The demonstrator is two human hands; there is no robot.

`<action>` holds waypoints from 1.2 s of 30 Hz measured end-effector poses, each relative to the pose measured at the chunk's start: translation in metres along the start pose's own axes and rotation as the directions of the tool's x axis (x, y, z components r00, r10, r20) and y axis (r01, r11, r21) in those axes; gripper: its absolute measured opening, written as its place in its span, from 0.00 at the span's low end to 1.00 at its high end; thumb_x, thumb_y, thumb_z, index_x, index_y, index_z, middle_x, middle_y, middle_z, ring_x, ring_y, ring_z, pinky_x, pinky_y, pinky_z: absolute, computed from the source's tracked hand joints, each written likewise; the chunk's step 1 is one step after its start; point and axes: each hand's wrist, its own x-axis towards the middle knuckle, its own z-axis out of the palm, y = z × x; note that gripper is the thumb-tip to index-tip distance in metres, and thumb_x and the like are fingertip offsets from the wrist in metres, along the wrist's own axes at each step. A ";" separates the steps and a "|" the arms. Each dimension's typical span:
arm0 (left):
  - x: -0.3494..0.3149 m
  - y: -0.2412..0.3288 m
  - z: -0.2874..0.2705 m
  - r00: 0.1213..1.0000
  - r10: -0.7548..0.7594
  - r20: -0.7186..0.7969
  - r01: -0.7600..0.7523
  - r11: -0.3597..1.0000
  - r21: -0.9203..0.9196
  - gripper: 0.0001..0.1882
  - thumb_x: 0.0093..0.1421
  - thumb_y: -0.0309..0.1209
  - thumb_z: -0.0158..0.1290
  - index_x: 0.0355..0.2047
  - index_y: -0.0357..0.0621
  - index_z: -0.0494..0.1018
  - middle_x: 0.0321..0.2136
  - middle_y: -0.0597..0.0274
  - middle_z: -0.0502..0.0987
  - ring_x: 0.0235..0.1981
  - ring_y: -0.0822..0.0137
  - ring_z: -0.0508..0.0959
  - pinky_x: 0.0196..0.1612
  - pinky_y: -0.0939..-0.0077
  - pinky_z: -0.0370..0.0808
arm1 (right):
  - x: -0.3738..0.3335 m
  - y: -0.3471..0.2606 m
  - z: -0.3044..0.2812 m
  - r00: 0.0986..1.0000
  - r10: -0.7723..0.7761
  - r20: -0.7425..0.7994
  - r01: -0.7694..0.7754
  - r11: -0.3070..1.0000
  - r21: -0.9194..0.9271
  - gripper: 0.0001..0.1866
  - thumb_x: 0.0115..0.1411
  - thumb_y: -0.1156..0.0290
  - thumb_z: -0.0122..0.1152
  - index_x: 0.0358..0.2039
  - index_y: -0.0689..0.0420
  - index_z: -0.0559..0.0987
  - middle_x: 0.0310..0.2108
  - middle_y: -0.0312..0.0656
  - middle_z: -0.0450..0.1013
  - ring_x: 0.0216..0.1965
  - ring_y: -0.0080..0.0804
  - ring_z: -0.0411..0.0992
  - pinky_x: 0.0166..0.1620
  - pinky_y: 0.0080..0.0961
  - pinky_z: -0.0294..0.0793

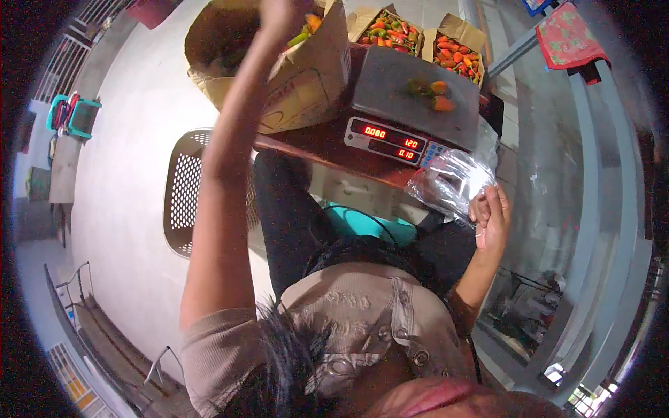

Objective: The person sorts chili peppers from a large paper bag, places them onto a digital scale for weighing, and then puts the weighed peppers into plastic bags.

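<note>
My right hand (pixel 491 212) pinches the edge of a clear plastic bag (pixel 449 181) at the near right corner of a digital scale (pixel 390 83). Several small orange and green peppers (pixel 442 104) lie on the scale's grey plate, and its red display is lit. Stretched far forward, my left arm ends in my left hand (pixel 284 10) above a large brown paper sack (pixel 306 87). The top of the picture cuts that hand off, so its fingers do not show. Orange and green peppers (pixel 313 24) are visible in the sack beside it.
Behind the scale stand two smaller paper containers filled with red, orange and green peppers (pixel 391 33) (pixel 456 54). A perforated plastic basket (pixel 185 188) sits on the floor at left. Between my legs is a turquoise plastic object (pixel 359 221). Grey metal rails (pixel 592 174) run along the right.
</note>
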 end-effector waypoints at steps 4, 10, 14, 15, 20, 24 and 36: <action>0.036 -0.029 -0.261 0.933 -0.356 0.047 -0.207 -0.426 0.881 0.22 0.60 0.43 0.35 0.44 0.42 0.71 0.35 0.47 0.76 0.38 0.50 0.77 0.41 0.60 0.72 | 0.007 -0.002 0.014 0.995 0.063 0.082 -0.063 0.998 0.007 0.08 0.59 0.68 0.55 0.34 0.58 0.74 0.13 0.30 0.62 0.12 0.14 0.52 0.19 0.17 0.56; 0.013 -0.043 -0.183 0.921 -0.358 -0.155 -0.049 -0.500 0.865 0.24 0.61 0.46 0.33 0.41 0.47 0.75 0.43 0.53 0.75 0.45 0.52 0.74 0.46 0.59 0.71 | -0.002 -0.001 0.005 0.998 0.001 0.055 0.001 0.999 -0.044 0.08 0.60 0.67 0.54 0.32 0.60 0.74 0.12 0.28 0.59 0.12 0.15 0.51 0.19 0.18 0.56; 0.003 -0.048 -0.187 0.902 -0.361 -0.235 -0.077 -0.672 0.736 0.21 0.59 0.42 0.37 0.43 0.50 0.75 0.46 0.52 0.73 0.48 0.56 0.73 0.47 0.61 0.71 | -0.002 -0.001 0.010 0.998 -0.011 -0.058 0.010 0.999 -0.032 0.09 0.59 0.67 0.54 0.29 0.60 0.74 0.10 0.27 0.54 0.11 0.15 0.51 0.18 0.18 0.55; 0.005 -0.049 -0.198 0.909 -0.323 -0.261 -0.015 -0.654 0.757 0.20 0.58 0.40 0.40 0.46 0.50 0.73 0.47 0.54 0.72 0.48 0.58 0.73 0.48 0.62 0.71 | -0.001 0.000 0.010 0.994 -0.013 -0.110 0.010 0.999 -0.030 0.09 0.59 0.67 0.54 0.28 0.60 0.74 0.09 0.27 0.54 0.11 0.15 0.51 0.18 0.18 0.54; 0.012 0.006 -0.202 0.965 0.081 -0.248 0.258 -0.443 0.859 0.30 0.51 0.45 0.53 0.47 0.34 0.66 0.43 0.41 0.72 0.46 0.48 0.73 0.45 0.60 0.73 | -0.001 0.003 -0.010 0.999 0.023 -0.047 -0.024 0.999 -0.031 0.10 0.59 0.67 0.54 0.27 0.61 0.74 0.10 0.27 0.55 0.12 0.15 0.52 0.18 0.18 0.54; -0.003 0.032 -0.142 0.945 0.316 0.084 -0.198 0.346 0.917 0.20 0.52 0.37 0.57 0.42 0.37 0.71 0.35 0.53 0.76 0.36 0.66 0.76 0.38 0.71 0.74 | -0.001 0.006 -0.012 0.991 -0.015 -0.132 0.014 1.000 -0.007 0.11 0.59 0.67 0.54 0.26 0.61 0.74 0.10 0.27 0.55 0.12 0.15 0.52 0.18 0.18 0.54; -0.092 -0.226 0.038 0.963 0.048 0.265 -0.205 0.771 0.603 0.19 0.49 0.32 0.61 0.39 0.39 0.71 0.31 0.54 0.76 0.32 0.67 0.75 0.37 0.75 0.71 | 0.001 0.014 -0.021 0.994 -0.068 -0.086 0.073 0.996 0.053 0.10 0.59 0.68 0.54 0.29 0.62 0.75 0.10 0.28 0.56 0.12 0.14 0.51 0.18 0.18 0.54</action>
